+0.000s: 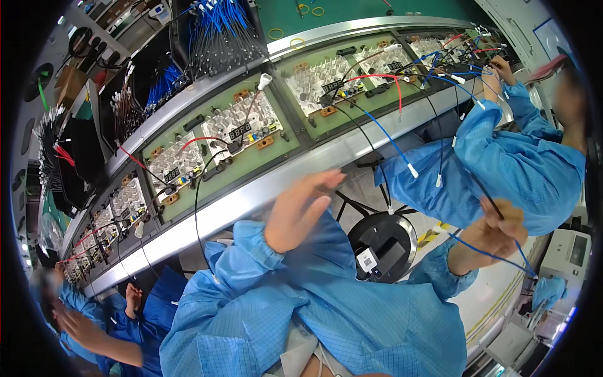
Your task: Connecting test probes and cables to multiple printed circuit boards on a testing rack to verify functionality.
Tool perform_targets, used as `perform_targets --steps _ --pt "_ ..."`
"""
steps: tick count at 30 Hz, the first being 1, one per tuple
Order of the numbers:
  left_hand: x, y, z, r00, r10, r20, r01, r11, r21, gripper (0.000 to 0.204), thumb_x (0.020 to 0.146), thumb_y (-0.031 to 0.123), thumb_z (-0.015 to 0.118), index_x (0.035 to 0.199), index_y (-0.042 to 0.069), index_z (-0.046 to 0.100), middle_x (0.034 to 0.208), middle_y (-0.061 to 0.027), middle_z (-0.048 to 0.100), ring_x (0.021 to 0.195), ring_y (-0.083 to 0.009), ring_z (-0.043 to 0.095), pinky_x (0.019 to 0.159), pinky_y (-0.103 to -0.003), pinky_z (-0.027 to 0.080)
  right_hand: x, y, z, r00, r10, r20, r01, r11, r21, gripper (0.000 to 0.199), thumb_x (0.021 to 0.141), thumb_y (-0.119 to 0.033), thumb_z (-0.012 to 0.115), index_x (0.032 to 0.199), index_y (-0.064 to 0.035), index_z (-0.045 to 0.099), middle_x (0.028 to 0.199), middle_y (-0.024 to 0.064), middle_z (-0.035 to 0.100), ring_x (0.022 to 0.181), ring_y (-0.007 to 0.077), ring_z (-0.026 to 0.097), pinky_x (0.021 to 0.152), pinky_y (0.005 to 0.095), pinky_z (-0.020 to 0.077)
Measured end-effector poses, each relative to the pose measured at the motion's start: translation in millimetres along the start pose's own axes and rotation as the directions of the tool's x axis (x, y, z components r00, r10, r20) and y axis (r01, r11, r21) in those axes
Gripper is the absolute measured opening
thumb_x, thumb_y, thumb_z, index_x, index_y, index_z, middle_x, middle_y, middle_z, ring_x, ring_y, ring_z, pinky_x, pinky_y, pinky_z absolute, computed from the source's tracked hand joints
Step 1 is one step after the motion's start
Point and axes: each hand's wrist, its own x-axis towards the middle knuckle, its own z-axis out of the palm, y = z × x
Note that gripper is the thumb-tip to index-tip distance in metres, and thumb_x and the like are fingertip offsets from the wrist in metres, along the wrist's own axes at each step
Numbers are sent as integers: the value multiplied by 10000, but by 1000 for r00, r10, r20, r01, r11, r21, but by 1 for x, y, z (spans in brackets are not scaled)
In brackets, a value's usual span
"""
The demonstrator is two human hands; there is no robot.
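My right hand (490,237), out to the right away from the bench, is closed on wires. A blue wire (480,249) with a white end hangs below its fingers, and a black wire (478,182) rises from the grip. My left hand (300,210) is empty, raised in front of the metal rail (226,200) with its fingers stretched and slightly blurred. Beyond it lie white circuit boards (239,131) with dark displays, set in a green fixture plate (281,146). Red, blue and black wires run off the boards, some over the rail.
Bundles of blue-and-black wires (221,31) stand behind the boards at left. A co-worker in blue (515,160) handles wires at right; another person's hand (81,327) shows at lower left. A round black stool (408,242) holding a dark object stands below the rail.
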Motion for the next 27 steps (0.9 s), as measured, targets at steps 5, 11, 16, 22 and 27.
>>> perform_targets --steps 5,11,16,22,27 --pt "37 -10 63 986 -145 81 162 745 -647 438 978 168 472 1373 12 364 1169 -125 597 1092 -205 562 982 -331 400 37 24 76 845 230 483 -62 938 -340 142 924 -97 511 950 10 600 909 170 642 813 314 644 737 369 516" --pt "41 -16 40 930 -89 357 319 678 -662 236 974 168 497 1143 6 523 917 -34 593 834 -89 543 798 -257 441 58 69 126 626 390 675 -85 895 -438 170 923 -65 515 957 52 632 919 145 685 849 181 663 749 263 490" --pt "19 -32 23 948 -107 300 292 666 -686 157 963 109 512 1014 -26 572 894 -70 619 856 -148 587 780 -285 448 49 87 147 459 602 653 -272 795 -542 200 937 -76 511 1031 39 646 918 142 702 901 173 677 753 253 493" --pt "17 -44 17 927 -86 365 334 630 -701 175 974 129 500 1038 -16 574 959 -87 639 917 -150 606 837 -278 455 40 114 160 515 519 682 -246 852 -462 234 957 -133 499 1025 33 651 942 131 705 908 183 673 767 266 496" --pt "14 -48 13 919 -78 387 350 612 -709 173 974 114 496 1061 -17 567 964 -91 640 933 -156 614 842 -283 461 32 131 159 415 675 610 -361 738 -570 290 973 -193 488 1040 40 646 972 122 703 937 185 663 779 283 500"
